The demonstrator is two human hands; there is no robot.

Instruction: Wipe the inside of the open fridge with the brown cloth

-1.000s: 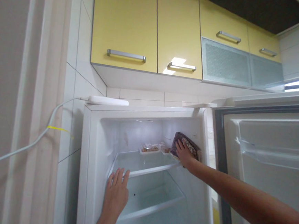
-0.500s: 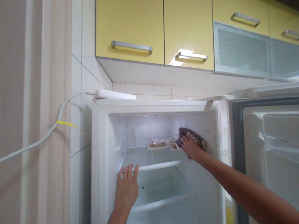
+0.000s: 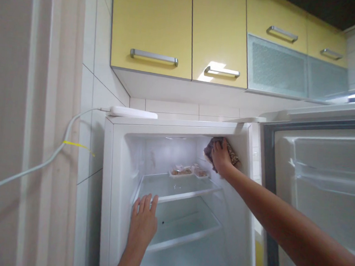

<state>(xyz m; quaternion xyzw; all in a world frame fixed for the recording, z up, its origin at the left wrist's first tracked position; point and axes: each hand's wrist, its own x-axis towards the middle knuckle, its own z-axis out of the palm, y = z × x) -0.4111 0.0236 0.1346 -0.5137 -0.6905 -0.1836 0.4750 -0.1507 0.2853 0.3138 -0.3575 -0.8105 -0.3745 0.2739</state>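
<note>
A brown patterned cloth is under my right hand, whose fingers press it against the upper right inner wall of an open refrigerator. My left hand is at the left front of the upper glass shelf. Its fingers are stretched out and slightly apart at the shelf's white front edge, holding nothing; whether they touch the edge I cannot tell. Toward the back of that shelf sit two clear packs of food, one pack wider than the other pack.
The refrigerator door stands wide open at the right. A lower shelf lies beneath the upper one. On the refrigerator's top is a white flat device with a cable running left. Yellow cupboards hang above.
My right hand has moved the cloth up along the right wall toward the ceiling of the compartment. My left hand keeps its place at the shelf edge. The view has shifted slightly.
</note>
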